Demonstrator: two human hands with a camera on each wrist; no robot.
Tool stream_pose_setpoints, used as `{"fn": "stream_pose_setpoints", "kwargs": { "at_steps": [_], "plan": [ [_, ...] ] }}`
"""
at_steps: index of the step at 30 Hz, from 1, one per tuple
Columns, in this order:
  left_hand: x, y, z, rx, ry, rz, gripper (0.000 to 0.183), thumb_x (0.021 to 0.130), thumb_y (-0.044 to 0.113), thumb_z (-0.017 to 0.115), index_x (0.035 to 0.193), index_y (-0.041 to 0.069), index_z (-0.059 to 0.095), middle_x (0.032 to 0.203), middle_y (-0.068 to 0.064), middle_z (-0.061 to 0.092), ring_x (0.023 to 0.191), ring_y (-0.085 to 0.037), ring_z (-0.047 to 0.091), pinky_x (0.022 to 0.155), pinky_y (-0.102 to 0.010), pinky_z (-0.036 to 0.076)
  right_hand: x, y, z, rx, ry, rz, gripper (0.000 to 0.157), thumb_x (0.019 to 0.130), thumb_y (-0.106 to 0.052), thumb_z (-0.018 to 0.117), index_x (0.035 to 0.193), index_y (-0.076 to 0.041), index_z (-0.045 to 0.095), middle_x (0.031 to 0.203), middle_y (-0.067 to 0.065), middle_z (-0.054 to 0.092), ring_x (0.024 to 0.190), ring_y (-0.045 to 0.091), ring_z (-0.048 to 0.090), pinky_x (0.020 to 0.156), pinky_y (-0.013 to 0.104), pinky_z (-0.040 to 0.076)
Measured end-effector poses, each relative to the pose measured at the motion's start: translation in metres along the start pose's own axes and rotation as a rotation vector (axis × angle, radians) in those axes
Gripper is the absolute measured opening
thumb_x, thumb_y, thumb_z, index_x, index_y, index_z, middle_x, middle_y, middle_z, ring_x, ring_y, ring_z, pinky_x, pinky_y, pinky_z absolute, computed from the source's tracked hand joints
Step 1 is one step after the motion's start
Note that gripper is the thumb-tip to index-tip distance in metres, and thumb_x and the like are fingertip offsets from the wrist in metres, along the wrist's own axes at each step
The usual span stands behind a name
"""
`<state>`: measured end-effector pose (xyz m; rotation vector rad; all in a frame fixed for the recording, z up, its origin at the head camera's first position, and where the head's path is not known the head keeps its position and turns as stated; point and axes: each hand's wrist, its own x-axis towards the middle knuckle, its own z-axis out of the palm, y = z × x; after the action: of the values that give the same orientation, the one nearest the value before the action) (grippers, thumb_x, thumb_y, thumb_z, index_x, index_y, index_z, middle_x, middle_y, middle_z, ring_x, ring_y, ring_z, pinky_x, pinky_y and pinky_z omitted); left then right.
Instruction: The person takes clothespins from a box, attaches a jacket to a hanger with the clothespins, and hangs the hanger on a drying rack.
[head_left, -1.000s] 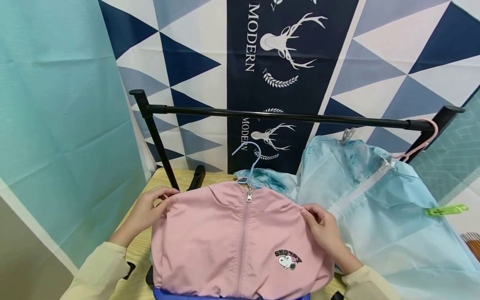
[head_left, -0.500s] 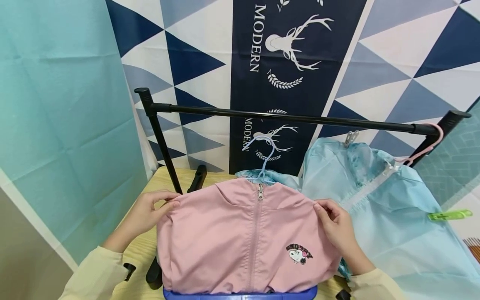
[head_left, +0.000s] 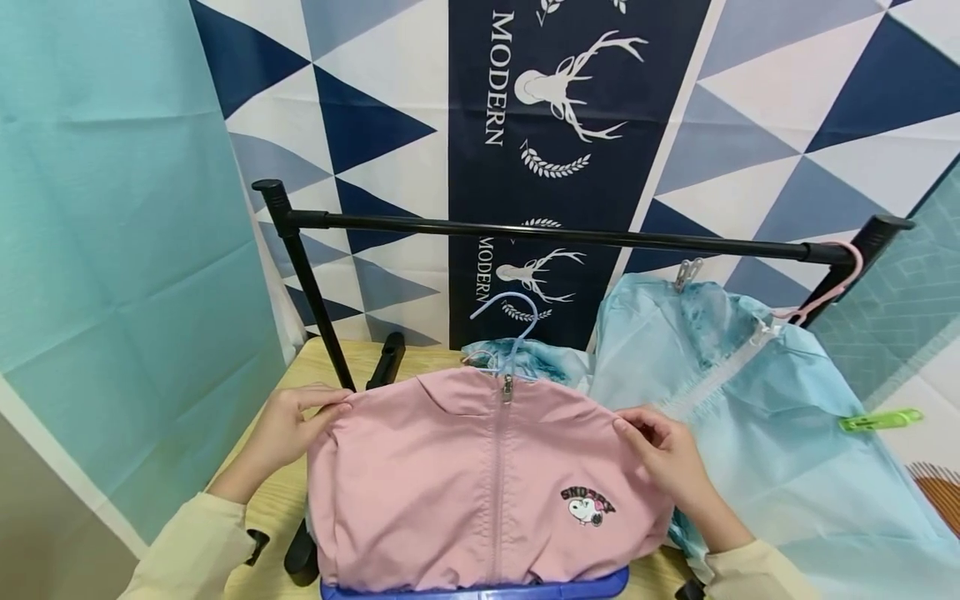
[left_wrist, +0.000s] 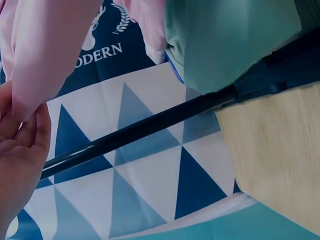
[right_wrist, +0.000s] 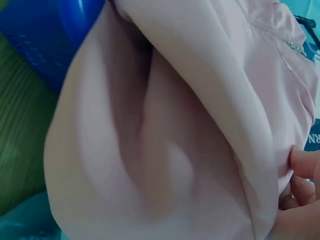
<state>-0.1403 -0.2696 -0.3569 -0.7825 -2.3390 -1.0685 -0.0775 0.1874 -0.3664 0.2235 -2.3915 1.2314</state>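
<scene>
A pink zip-up jacket with a cartoon dog print hangs spread between my two hands in the head view. My left hand pinches its shoulder at the left, and in the left wrist view the pink cloth runs down into those fingers. The opposite shoulder is pinched by my right hand, thumb in front. Out of the collar rises the hook of a light blue hanger; the rest of the hanger is mostly inside the jacket. The zip pull sits up at the collar.
A black rack bar crosses behind the jacket. At the right, a light blue jacket hangs on a pink hanger, with a green clip on it. A blue basket stands below on the wooden table.
The hanger hook has swung and turned at the collar. The jacket shifted slightly right, then partly back, along with the whole view. Both hands keep their pinch on the shoulders.
</scene>
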Motion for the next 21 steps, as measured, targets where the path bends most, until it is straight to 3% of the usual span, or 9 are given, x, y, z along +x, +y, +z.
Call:
{"fn": "stream_pose_setpoints", "kwargs": {
  "at_steps": [6, 14, 21],
  "plan": [
    [0.004, -0.01, 0.001, 0.034, 0.009, 0.054, 0.023, 0.073, -0.008, 0.076, 0.095, -0.001, 0.076, 0.089, -0.014, 0.076, 0.086, -0.012, 0.071, 0.072, -0.001, 0.045, -0.006, -0.001, 0.004, -0.027, -0.033, 0.064, 0.01, 0.088, -0.003, 0.066, 0.096, -0.002, 0.072, 0.077, -0.023, 0.063, 0.064, -0.003, 0.053, 0.054, 0.017, 0.045],
    [0.012, -0.018, -0.002, 0.057, 0.015, 0.048, 0.022, 0.074, -0.006, 0.076, 0.096, -0.002, 0.076, 0.089, -0.016, 0.076, 0.084, -0.021, 0.072, 0.068, -0.002, 0.045, -0.01, -0.009, 0.009, -0.017, -0.059, 0.118, 0.011, 0.09, -0.007, 0.066, 0.098, -0.003, 0.072, 0.078, -0.014, 0.067, 0.063, -0.003, 0.053, 0.054, 0.019, 0.046],
    [0.019, -0.022, -0.007, 0.054, 0.026, 0.061, 0.021, 0.074, -0.006, 0.076, 0.094, -0.001, 0.076, 0.086, -0.017, 0.076, 0.081, -0.012, 0.07, 0.053, -0.007, 0.04, -0.009, -0.016, 0.011, -0.054, -0.062, 0.113, 0.011, 0.09, -0.008, 0.066, 0.097, -0.004, 0.073, 0.086, 0.007, 0.073, 0.07, -0.006, 0.056, 0.063, 0.016, 0.049]
  ]
}}
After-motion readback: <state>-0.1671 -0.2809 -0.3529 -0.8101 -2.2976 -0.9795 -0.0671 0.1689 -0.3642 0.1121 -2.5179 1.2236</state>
